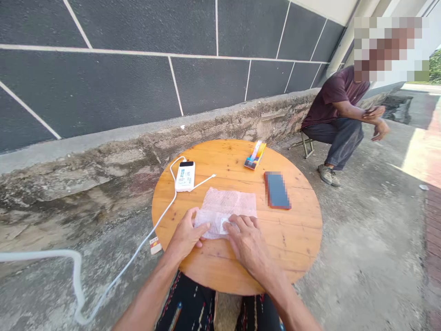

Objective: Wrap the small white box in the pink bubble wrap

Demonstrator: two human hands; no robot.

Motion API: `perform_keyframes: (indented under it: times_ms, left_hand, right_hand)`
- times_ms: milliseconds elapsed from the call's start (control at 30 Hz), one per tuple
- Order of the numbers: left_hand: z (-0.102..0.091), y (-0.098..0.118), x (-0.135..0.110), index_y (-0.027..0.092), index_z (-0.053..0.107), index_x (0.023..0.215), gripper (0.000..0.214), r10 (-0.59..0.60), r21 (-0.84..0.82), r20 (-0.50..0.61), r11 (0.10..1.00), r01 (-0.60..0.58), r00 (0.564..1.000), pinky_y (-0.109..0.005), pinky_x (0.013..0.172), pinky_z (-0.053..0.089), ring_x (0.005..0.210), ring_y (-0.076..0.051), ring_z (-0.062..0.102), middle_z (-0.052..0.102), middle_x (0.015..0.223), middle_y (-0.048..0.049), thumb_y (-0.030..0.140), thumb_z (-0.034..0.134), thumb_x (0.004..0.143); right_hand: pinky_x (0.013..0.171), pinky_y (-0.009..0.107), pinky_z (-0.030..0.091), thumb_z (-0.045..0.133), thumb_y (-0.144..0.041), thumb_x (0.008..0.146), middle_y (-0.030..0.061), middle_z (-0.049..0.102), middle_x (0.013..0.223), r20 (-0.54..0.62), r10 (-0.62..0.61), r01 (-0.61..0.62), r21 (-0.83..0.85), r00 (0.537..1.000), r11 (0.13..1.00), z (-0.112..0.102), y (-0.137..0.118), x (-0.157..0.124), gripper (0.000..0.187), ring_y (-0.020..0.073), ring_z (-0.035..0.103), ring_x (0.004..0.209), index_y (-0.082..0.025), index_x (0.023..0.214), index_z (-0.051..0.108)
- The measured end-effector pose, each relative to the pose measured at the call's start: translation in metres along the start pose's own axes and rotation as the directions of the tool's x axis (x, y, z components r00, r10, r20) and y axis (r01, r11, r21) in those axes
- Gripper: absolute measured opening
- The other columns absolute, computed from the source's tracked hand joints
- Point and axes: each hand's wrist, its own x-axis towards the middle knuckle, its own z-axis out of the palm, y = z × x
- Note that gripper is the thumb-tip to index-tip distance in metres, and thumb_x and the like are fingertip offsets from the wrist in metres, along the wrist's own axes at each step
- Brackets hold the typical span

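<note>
A sheet of pinkish clear bubble wrap lies on the round wooden table, its near part folded over into a flat bundle. A small white piece shows on or through this fold; what it is cannot be made out. My left hand grips the bundle's left end, thumb on top and fingers at the edge and beneath. At the right end, my right hand has its fingers curled over the wrap, the thumb beside the white piece.
Left of the wrap sits a white power bank with a white cable trailing off the table. Toward the back stands an orange tape dispenser. A phone lies at right. Beyond, a person sits on a stool beside the wall.
</note>
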Motion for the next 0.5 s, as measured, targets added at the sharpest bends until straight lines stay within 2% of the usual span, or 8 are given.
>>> perform_keyframes:
  times_ms: [100,200,267,367,500]
  left_hand:
    - [0.007,0.002,0.002,0.017,0.049,0.115,0.049,0.018,0.017,0.009,1.0,-0.018,1.0,-0.019,0.036,0.043,0.046,-0.01,0.056,0.061,0.074,0.0024,0.031,0.063,0.07]
    - [0.01,0.004,0.005,0.013,0.058,0.086,0.024,0.0,0.049,0.053,0.999,-0.003,0.999,-0.018,0.034,0.037,0.043,-0.01,0.05,0.054,0.057,0.004,0.032,0.059,0.071]
    - [0.011,0.005,0.005,0.014,0.057,0.072,0.02,-0.023,0.063,0.062,0.998,0.019,0.998,-0.018,0.034,0.034,0.04,-0.009,0.045,0.049,0.049,0.0048,0.034,0.057,0.071]
    - [0.011,0.008,0.004,0.014,0.057,0.068,0.021,0.023,0.073,0.059,0.997,-0.028,0.998,-0.019,0.037,0.033,0.042,-0.009,0.044,0.049,0.05,0.0045,0.034,0.055,0.073]
    - [0.015,0.01,0.005,0.014,0.06,0.072,0.019,0.1,0.121,0.027,0.987,-0.103,0.995,-0.018,0.041,0.039,0.052,-0.012,0.053,0.058,0.06,0.0008,0.032,0.053,0.072]
  right_hand:
    - [0.087,0.039,0.034,0.052,-0.012,0.088,0.0068,0.058,0.112,0.006,-0.005,0.005,0.008,1.0,1.0,0.0,0.001,0.0,0.022,0.023,0.049,0.098,-0.022,0.107,0.059]
    - [0.086,0.039,0.034,0.052,-0.012,0.088,0.0065,0.058,0.112,0.002,-0.014,0.014,0.013,1.0,1.0,0.001,0.002,0.001,0.022,0.0229,0.049,0.098,-0.021,0.106,0.059]
    - [0.086,0.039,0.034,0.053,-0.012,0.087,0.0069,0.058,0.111,-0.007,-0.022,0.022,0.009,1.0,1.0,0.001,0.003,0.001,0.022,0.023,0.049,0.097,-0.021,0.106,0.059]
    - [0.085,0.039,0.035,0.054,-0.011,0.086,0.0074,0.058,0.109,-0.01,-0.03,0.03,0.001,0.999,1.0,0.001,0.003,0.001,0.022,0.023,0.049,0.097,-0.021,0.105,0.059]
    - [0.082,0.037,0.035,0.054,-0.012,0.086,0.0067,0.058,0.108,-0.003,-0.034,0.034,0.0,0.999,0.999,0.0,0.004,0.002,0.022,0.0227,0.049,0.094,-0.022,0.104,0.06]
